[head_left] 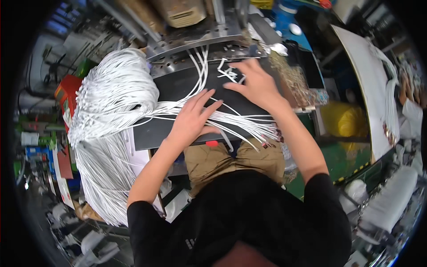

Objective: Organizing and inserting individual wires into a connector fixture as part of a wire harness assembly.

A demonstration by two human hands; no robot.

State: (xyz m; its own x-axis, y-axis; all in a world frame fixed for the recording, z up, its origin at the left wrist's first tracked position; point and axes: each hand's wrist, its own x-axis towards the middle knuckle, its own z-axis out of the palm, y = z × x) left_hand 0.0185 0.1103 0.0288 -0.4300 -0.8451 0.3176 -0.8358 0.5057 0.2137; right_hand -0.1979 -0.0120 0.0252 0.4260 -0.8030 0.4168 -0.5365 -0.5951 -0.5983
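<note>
We have thin white cables [231, 122] fanned across the dark mat [178, 84]. Our left hand [191, 119] presses them flat, fingers spread; our right hand [253, 82] pinches loose ends. We judge sorting underway; next needs careful single-strand separation.

A flat white paper sheet [138, 156] with faint dark print lies at the left under the near corner of the black work mat, partly covered by white cords. At the far left, a red rectangular card or tag [65, 163] hangs at the edge of the cluttered rack, next to a narrow white printed strip [61, 186] that runs downward. A clear plastic bag [299, 84] packed with small metallic parts sits on the right side of the table, beyond the right wrist. Below and right of it stands a yellow plastic bag [344, 121], bulging. No screen is visible.
</note>
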